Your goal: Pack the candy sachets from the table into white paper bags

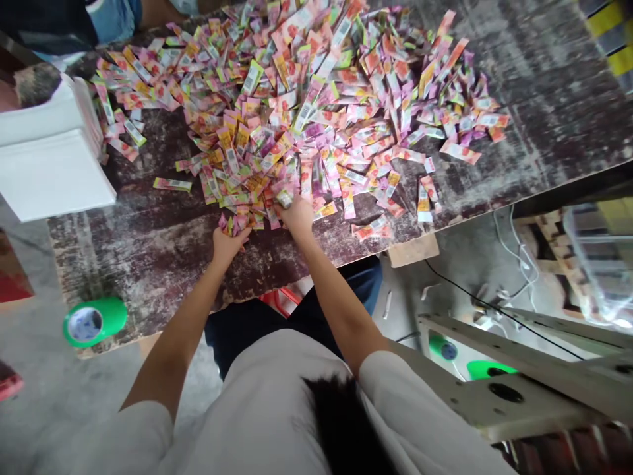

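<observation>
A large heap of small stick-shaped sachets (306, 112), in pink, yellow, green and purple wrappers, covers much of the worn dark table (163, 244). At the near edge of the heap, my left hand (229, 245) is closed around a few pink and purple sachets (233, 224). To its right, my right hand (298, 216) reaches into the pile with its fingers bent. A small silvery-white packet (284, 198) shows at its fingertips. Some of the right fingers are hidden among the wrappers.
A stack of white paper or bags (54, 171) stands at the left. A roll of green tape (95, 321) lies at the near left corner. Beyond the table's right side are a metal frame (514, 376), cables and a wooden pallet (548, 257). Part of another person (113, 20) shows at the top left.
</observation>
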Tool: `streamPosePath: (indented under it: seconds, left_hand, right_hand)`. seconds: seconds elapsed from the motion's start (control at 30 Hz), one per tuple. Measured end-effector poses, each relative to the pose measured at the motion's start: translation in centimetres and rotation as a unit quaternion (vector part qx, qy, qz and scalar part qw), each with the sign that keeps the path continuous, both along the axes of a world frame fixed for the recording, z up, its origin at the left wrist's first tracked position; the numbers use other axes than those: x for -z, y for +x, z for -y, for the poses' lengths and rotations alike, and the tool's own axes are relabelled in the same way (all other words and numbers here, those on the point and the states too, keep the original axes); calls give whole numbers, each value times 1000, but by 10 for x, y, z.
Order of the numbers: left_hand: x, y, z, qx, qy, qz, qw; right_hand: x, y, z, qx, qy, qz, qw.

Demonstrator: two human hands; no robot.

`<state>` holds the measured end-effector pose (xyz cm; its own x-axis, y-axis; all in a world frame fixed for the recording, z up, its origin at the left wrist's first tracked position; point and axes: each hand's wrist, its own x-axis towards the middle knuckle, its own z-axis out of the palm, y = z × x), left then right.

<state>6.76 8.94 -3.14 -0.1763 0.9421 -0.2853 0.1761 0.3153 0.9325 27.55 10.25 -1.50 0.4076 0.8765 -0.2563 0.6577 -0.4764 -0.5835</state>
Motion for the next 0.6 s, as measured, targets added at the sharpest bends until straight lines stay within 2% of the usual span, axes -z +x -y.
streamPosePath:
  seconds: [0.1,0.2,0.27,0.33,0.4,0.43,0.53,0.6]
  left_hand:
    - [-14,8,-8,-36,-20,97,994]
    - [-23,2,-8,-78,-58,194,976]
    - [-24,-6,-3,-107,-86,223,965]
    - [-23,-12,3,-120,-109,238,958]
    - [-23,-16,7,-112,-112,252,955]
    - [-25,-17,7,-101,-111,258,954]
    - [-32,-20,-1,-71,-85,240,965]
    - [-38,-22,-14,-57,-42,179,981]
  right_hand:
    - [3,-8,-11,15,-28,-13,999]
    - [11,6,5,82,-5,-167,982]
    - [14,19,29,139,41,-318,937]
    - [11,29,58,175,95,-447,872]
    - [5,35,83,185,115,-529,820]
    - [2,37,92,187,108,-552,806]
    - [-7,48,101,193,89,-573,792]
    - [-11,60,89,197,131,-549,802]
